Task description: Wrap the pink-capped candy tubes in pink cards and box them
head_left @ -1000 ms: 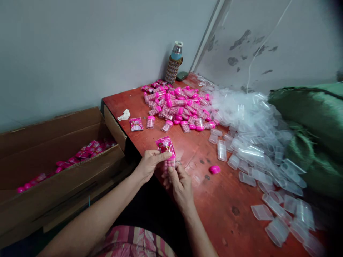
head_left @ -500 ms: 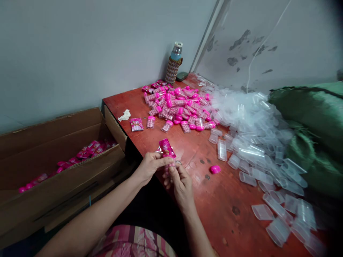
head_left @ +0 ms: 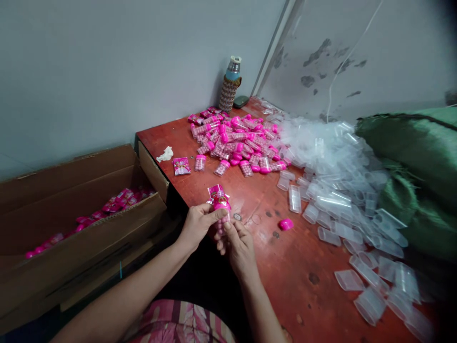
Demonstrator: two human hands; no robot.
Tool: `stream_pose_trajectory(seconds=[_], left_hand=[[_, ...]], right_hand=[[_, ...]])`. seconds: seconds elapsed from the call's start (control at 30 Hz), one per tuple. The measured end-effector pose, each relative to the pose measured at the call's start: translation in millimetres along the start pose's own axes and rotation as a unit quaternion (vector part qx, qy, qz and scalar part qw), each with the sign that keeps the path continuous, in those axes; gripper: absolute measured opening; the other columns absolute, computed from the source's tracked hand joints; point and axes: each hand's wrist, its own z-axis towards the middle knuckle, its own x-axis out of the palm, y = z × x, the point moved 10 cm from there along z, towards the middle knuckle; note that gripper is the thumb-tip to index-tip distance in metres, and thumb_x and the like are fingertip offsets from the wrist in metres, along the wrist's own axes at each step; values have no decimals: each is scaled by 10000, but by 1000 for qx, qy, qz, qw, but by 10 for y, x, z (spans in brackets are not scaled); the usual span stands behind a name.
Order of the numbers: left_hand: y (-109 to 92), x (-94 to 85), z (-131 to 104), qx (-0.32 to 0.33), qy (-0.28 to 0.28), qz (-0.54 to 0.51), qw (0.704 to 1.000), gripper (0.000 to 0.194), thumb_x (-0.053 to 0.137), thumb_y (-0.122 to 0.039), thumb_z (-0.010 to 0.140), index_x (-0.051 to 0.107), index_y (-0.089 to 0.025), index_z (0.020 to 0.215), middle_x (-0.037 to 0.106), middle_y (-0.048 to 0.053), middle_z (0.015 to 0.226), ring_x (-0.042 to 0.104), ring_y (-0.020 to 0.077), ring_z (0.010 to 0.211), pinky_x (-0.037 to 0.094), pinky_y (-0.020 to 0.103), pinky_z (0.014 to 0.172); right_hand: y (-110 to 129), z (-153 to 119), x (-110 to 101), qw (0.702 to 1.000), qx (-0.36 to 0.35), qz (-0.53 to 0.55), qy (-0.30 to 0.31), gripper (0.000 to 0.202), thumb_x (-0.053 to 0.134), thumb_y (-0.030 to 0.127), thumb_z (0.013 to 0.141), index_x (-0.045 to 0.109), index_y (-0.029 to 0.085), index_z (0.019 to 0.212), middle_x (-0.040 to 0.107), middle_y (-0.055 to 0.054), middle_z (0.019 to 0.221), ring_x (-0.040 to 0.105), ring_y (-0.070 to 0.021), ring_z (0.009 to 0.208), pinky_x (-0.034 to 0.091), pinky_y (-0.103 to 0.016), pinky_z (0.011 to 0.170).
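Both hands meet just over the near edge of the red table point(head_left: 257, 200). Between them is a small clear jar of pink candy balls point(head_left: 220, 227), with a pink printed packet point(head_left: 215, 191) against its top end. My left hand point(head_left: 196, 223) pinches the packet at the jar's top, thumb laid across. My right hand point(head_left: 240, 243) is closed round the jar's lower part, fingers partly hidden behind it. A loose pink cap point(head_left: 286, 224) lies on the table to the right of my right hand. Another pink packet point(head_left: 182, 166) lies flat beyond my left hand.
Filled pink-capped jars point(head_left: 243, 138) are heaped at the back, beside a flask in a knitted cover point(head_left: 228, 90). Clear empty tubes point(head_left: 332, 190) spread across the right, against a green sack point(head_left: 421, 190). An open cardboard box point(head_left: 89, 233) with pink items stands left.
The packet has bent back and sits lower against the jar's top, showing a rounded pink part there. Both hands stay almost in place.
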Motion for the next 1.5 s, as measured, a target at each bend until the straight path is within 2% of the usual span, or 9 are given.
stream_pose_trajectory(seconds=[0.1, 0.33, 0.53, 0.73, 1.07, 1.17, 1.33, 1.4, 1.5], left_hand=[[51, 113, -66, -24, 38, -84, 995, 314, 569, -414, 733, 563, -117, 632, 534, 3, 491, 481, 105, 374, 390, 231, 358], [153, 36, -49, -46, -8, -100, 994, 230, 663, -313, 667, 583, -104, 617, 538, -7, 504, 485, 83, 405, 401, 211, 408], [169, 137, -123, -53, 62, -72, 994, 293, 590, -374, 719, 566, -107, 601, 508, -3, 455, 489, 130, 338, 408, 264, 338], [152, -16, -107, -36, -4, -100, 994, 213, 618, -313, 712, 560, -114, 661, 529, -9, 520, 467, 90, 373, 379, 214, 339], [235, 149, -220, -66, 73, -118, 988, 284, 635, -287, 706, 511, -113, 518, 498, -10, 440, 491, 102, 403, 413, 255, 443], [-15, -166, -212, -29, 5, -137, 990, 207, 667, -252, 678, 561, -107, 576, 618, 40, 577, 597, 151, 543, 490, 299, 564], [-763, -1171, -327, 186, -217, -188, 939, 357, 559, -484, 723, 626, -161, 858, 690, 81, 875, 624, 209, 890, 468, 375, 832], [-824, -1274, -298, 201, -240, -133, 940, 377, 569, -466, 722, 614, -178, 961, 696, 74, 852, 627, 216, 884, 458, 400, 842], [-687, -1032, -92, 173, -209, 58, 961, 316, 657, -339, 672, 647, -191, 951, 674, 76, 972, 590, 233, 975, 404, 387, 910]], right_hand=[[34, -1, -27, 1000, -17, -19, -9, 228, 480, 391, 830, 529, 170, 798, 561, 20, 622, 489, -60, 421, 382, -154, 368], [81, -81, -132, 988, -48, -128, -67, 207, 501, 377, 822, 547, 175, 838, 550, 29, 604, 492, -69, 444, 402, -168, 404], [-96, -49, -9, 998, 17, 55, -8, 248, 471, 381, 837, 519, 156, 746, 547, 21, 565, 456, -53, 373, 334, -145, 326], [3, -87, -25, 999, -28, -27, -35, 186, 515, 350, 821, 521, 169, 868, 569, 19, 618, 504, -64, 431, 394, -150, 374], [-37, 53, 12, 990, -36, 134, -29, 252, 537, 372, 804, 359, 240, 924, 557, 78, 521, 510, -86, 354, 375, -148, 321], [-14, 56, 46, 994, -21, 106, -17, 282, 493, 454, 808, 368, 232, 929, 596, 46, 566, 546, -99, 397, 408, -168, 349], [91, 27, -78, 998, -5, 48, -37, 257, 473, 456, 816, 433, 206, 864, 618, 13, 595, 555, -96, 440, 413, -167, 381], [110, 29, -143, 998, 1, 29, -52, 245, 488, 444, 811, 456, 202, 830, 613, 14, 592, 547, -91, 442, 407, -167, 388], [118, 47, -173, 999, 7, 1, -51, 246, 499, 443, 804, 476, 199, 792, 614, 12, 602, 542, -93, 450, 407, -180, 407]])
